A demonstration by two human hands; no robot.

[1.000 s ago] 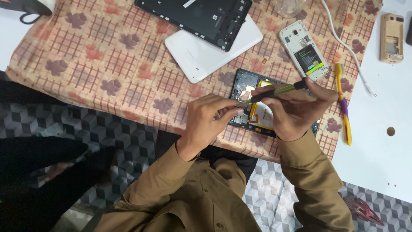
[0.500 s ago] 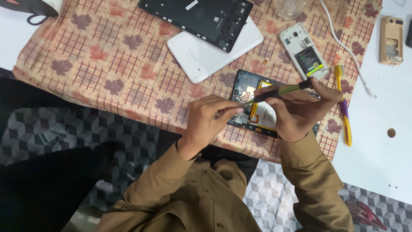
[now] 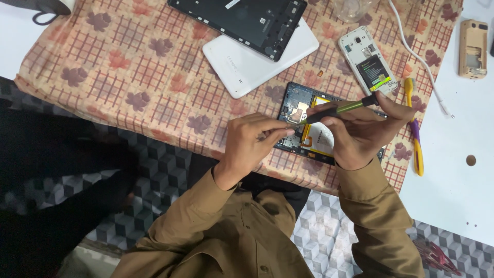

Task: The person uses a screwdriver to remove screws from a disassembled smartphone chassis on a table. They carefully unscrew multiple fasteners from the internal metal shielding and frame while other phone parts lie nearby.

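- The right hand is curled around a green screwdriver, pinching it between thumb and fingers.
- The screwdriver lies almost flat, with its dark end up by the thumb and its tip pointing left and down onto an opened dark tablet.
- The left hand has its fingers pressed together, and the fingertips pinch a thin metal tool right next to the screwdriver tip.
- The opened tablet lies near the front edge of a cloth with brown leaves and red checks, and both hands rest over it.
- Inside the tablet there is a white battery with yellow strips at its edge, partly hidden by the right hand.
- Behind the hands, a white tablet back cover lies flat, and a black frame lies on top of it.
- To the right, a white phone lies open with its back off, showing a dark battery with a small green and yellow label.
- A yellow and purple toothbrush lies just right of the right hand, at the cloth's edge.
- A white cable runs across the cloth onto a white table.
- A small tan phone lies on that table, far right.
- Both arms wear brown sleeves.
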